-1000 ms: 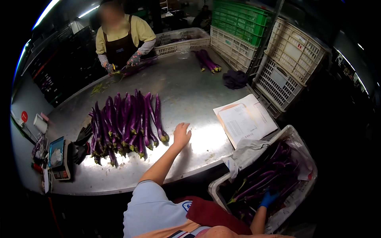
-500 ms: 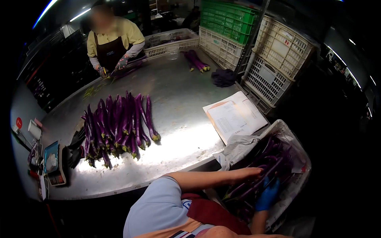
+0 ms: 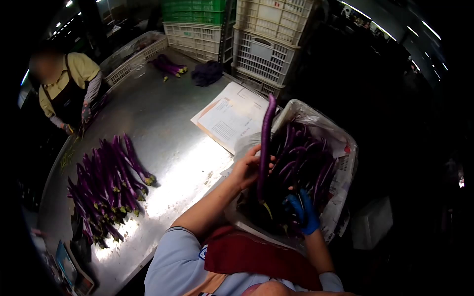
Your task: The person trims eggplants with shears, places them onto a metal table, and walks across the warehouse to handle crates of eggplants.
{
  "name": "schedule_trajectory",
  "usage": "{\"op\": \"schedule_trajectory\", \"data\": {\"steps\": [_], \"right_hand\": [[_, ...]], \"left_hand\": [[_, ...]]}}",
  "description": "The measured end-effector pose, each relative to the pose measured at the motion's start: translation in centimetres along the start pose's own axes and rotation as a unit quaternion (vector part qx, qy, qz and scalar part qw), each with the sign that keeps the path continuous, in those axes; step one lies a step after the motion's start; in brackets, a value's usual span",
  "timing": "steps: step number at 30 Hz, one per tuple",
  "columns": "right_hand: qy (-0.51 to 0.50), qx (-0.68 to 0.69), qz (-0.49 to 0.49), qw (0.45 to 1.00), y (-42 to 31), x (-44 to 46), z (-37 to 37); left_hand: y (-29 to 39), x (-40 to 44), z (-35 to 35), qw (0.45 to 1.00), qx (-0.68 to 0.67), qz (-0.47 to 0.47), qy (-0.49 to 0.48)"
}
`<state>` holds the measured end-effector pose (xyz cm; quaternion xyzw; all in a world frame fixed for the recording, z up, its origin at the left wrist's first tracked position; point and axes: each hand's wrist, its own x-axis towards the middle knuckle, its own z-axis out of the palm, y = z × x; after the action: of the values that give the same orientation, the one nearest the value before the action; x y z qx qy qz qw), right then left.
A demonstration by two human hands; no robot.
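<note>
Far side of the bare metal bench (image 3: 148, 111): green plastic crate (image 3: 193, 16) stacked on a cream slatted crate (image 3: 192, 42). Beside those, I see a tall stack of off-white slatted crates (image 3: 264, 52). Crumpled dark cloth (image 3: 207, 74) near them, on the bench. Printed white paper sheets (image 3: 232, 116), tan-edged, lying flat. Co-worker in yellow top, dark apron (image 3: 64, 93), opposite edge. Thin white ceiling lights (image 3: 384, 31), upper right.

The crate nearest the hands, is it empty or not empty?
Not empty: many purple eggplants lie inside the crate. Whether it is full, I cannot tell; its bottom is hidden.
</note>
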<state>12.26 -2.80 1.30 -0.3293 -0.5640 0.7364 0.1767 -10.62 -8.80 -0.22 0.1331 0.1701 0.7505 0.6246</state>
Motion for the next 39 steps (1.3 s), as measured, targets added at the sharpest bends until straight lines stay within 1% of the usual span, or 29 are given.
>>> {"op": "schedule_trajectory", "data": {"steps": [1,2,3,4,5,6,7,9,10,11,14,17,18,19,20,21,22,23,25,26,27,29,33,34,35,36,37,38,39], "right_hand": [[-0.029,-0.023,-0.007,0.999,0.2,-0.1,-0.2],[-0.054,-0.035,-0.001,0.998,0.1,-0.2,-0.4],[-0.057,-0.038,0.022,0.997,0.1,-0.2,-0.5],[-0.061,-0.04,0.047,0.996,0.3,-0.3,-0.5],[-0.064,-0.042,0.074,0.994,0.5,-0.4,-0.6],[-0.095,0.014,0.108,0.99,0.8,-0.1,-1.2],[-0.096,-0.037,0.072,0.992,0.4,-0.7,-1.0],[-0.122,-0.029,0.086,0.988,0.2,-0.7,-1.3],[-0.132,-0.037,0.072,0.988,0.6,-0.8,-1.6],[-0.124,-0.032,0.067,0.99,0.8,-0.9,-1.7],[-0.098,-0.019,0.05,0.994,1.1,-1.1,-1.1],[-0.066,0.002,0.026,0.997,1.2,-0.9,0.6],[-0.066,0.005,-0.015,0.998,1.7,-0.3,1.2],[-0.065,0.006,-0.058,0.996,2.3,0.2,1.9],[-0.045,-0.036,-0.067,0.996,2.5,0.3,2.3],[-0.046,-0.009,-0.067,0.997,3.1,0.5,2.2],[-0.056,0.055,-0.038,0.996,2.5,0.3,2.4],[-0.067,0.119,-0.009,0.991,1.9,0.1,2.6],[-0.025,0.086,-0.03,0.995,2.0,0.1,2.5],[-0.005,0.07,-0.041,0.997,2.0,0.2,2.5],[0.009,0.018,-0.088,0.996,2.4,0.4,2.4],[0.037,-0.087,-0.179,0.979,3.5,0.7,2.2],[0.025,-0.103,-0.144,0.984,3.7,-0.2,2.0],[0.004,-0.108,-0.13,0.986,3.2,-0.6,2.2],[0.009,-0.126,-0.137,0.982,3.3,-0.8,2.2],[0.014,-0.145,-0.143,0.979,3.4,-1.0,2.2],[0.018,-0.162,-0.15,0.975,3.6,-1.2,2.2],[0.041,-0.162,-0.186,0.968,4.5,-1.0,2.1],[0.043,-0.163,-0.191,0.967,4.5,-0.9,2.0]], "left_hand": [[0.3,-0.1,-0.1,1.0,-0.02,-0.004,-0.002],[0.5,-0.1,-0.4,0.999,-0.032,-0.021,0.017],[0.5,-0.1,-0.6,0.998,-0.044,-0.038,0.038],[0.6,-0.3,0.0,0.995,-0.036,-0.057,0.079],[0.6,-0.1,-0.3,0.996,-0.03,-0.049,0.064],[0.3,0.0,-0.9,0.997,-0.026,-0.043,0.051],[0.1,0.1,-1.3,0.998,-0.023,-0.036,0.039],[0.3,0.3,-0.4,0.998,-0.018,-0.036,0.053],[0.3,0.5,-0.7,0.998,-0.027,-0.049,0.039],[0.3,0.6,-1.1,0.997,-0.035,-0.06,0.024],[-0.1,1.0,-1.6,0.998,-0.029,-0.052,-0.012],[-1.5,1.5,0.1,0.996,-0.005,-0.028,0.083],[-2.4,1.9,-0.6,0.997,-0.033,-0.03,0.067],[-2.8,1.8,0.3,0.994,-0.031,-0.037,0.098],[-3.1,1.6,1.6,0.99,-0.029,-0.045,0.127],[-3.4,1.4,2.4,0.986,-0.026,-0.053,0.157],[-3.8,1.1,2.0,0.994,-0.023,-0.029,0.105],[-4.1,0.8,2.1,0.994,0.049,-0.009,0.092],[-4.7,-0.1,2.4,0.979,0.191,0.031,0.064],[-5.1,-0.6,1.5,0.958,0.282,0.043,0.006],[-6.0,-1.4,1.4,0.94,0.334,0.067,0.012],[-6.8,-1.5,0.9,0.934,0.341,0.104,0.004],[-7.0,-1.6,-0.4,0.953,0.298,0.039,0.032],[-6.8,-1.5,-0.8,0.96,0.276,0.02,0.044],[-6.7,-1.4,-1.3,0.966,0.253,0.002,0.056],[-6.4,-1.3,-1.9,0.964,0.252,-0.045,0.077],[-6.4,-0.9,-2.4,0.963,0.253,-0.049,0.079],[-6.4,-0.5,-2.9,0.962,0.255,-0.053,0.08],[-6.4,-0.3,-3.1,0.962,0.256,-0.057,0.08]]}}
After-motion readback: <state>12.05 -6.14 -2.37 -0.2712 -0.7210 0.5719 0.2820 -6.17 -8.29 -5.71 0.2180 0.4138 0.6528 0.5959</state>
